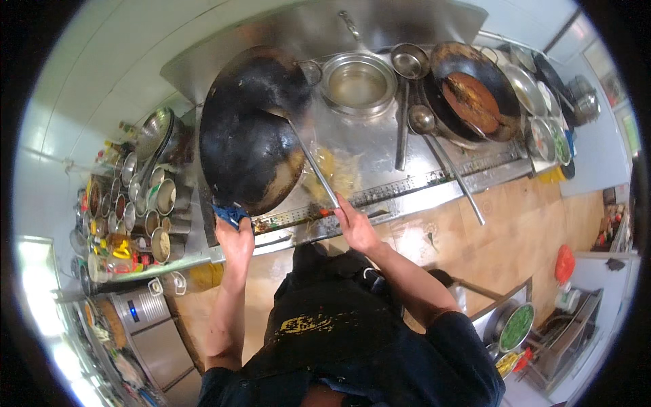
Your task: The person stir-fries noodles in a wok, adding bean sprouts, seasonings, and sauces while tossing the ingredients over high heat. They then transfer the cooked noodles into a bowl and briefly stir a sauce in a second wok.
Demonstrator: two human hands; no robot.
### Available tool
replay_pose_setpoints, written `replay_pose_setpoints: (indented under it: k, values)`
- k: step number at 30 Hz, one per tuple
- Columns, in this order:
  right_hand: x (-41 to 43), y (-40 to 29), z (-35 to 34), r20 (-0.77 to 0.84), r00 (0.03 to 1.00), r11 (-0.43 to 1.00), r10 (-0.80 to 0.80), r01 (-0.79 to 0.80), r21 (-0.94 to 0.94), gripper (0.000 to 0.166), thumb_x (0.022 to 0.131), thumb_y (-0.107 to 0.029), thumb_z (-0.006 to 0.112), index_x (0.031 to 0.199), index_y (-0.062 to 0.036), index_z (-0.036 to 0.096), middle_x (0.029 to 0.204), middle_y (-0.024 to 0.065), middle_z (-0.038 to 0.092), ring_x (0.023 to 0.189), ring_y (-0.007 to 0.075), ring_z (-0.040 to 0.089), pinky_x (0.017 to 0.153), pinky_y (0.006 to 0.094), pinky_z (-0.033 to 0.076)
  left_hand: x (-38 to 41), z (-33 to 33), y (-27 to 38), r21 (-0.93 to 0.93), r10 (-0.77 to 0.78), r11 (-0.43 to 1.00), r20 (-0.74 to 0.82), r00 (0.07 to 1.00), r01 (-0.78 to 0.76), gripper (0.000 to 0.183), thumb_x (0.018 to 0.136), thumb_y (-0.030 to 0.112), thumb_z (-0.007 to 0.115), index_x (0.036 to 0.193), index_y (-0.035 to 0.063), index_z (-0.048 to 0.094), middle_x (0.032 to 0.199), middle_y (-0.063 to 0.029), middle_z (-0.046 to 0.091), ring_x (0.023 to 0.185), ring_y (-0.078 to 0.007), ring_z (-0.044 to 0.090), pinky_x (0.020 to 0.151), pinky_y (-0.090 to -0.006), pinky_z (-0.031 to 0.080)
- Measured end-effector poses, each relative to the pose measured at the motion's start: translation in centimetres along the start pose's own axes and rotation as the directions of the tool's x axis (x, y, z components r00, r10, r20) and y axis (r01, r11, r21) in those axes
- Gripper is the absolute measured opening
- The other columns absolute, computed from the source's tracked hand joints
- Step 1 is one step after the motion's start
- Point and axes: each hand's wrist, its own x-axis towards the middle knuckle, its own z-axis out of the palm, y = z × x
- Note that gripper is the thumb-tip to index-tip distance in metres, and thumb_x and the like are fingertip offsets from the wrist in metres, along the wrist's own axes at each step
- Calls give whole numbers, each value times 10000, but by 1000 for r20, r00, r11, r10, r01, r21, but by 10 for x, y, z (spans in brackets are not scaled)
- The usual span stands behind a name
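A large blackened wok lies at the left of the steel range. My left hand grips its near rim through a folded blue cloth. In my right hand is the long metal handle of a wok tool, whose dark head reaches into the wok; the exact shape of that head is hard to tell. A wet yellowish patch spreads over the steel top beside the wok.
Behind stands a metal pot of cloudy liquid. Ladles lie right of it, one handle overhanging the front edge. A second wok holds reddish-brown sauce. Seasoning containers crowd the left side. A bowl of chopped greens stands behind me, at right.
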Motion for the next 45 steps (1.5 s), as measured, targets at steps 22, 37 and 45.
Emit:
replay_pose_setpoints:
  k: [22,37,45]
  values:
    - [-115,225,170,287,812,755,508,-580,306,428,1000,-312,629,1278,12,593,939,118,676,767,226,700,649,350,613,61,-48,-161,-520,-528,48,712,464,853,421,831,139,554,1163,-120,547,1170,-299,639,1077,-468,649,936,-553,581]
    - [-68,89,305,45,673,592,738,-678,436,391,992,-287,646,1163,64,672,1010,169,734,927,253,739,732,366,625,78,-54,-183,-412,-482,89,779,402,907,238,819,147,583,993,-15,580,1018,-185,677,939,-368,687,884,-514,597]
    - [2,-88,237,370,832,-13,413,-401,916,634,1038,-579,458,1323,-24,567,998,90,657,946,233,677,842,393,571,82,-48,-185,-402,-391,114,822,413,908,282,842,177,622,1048,-6,564,1050,-184,668,956,-365,681,866,-516,601]
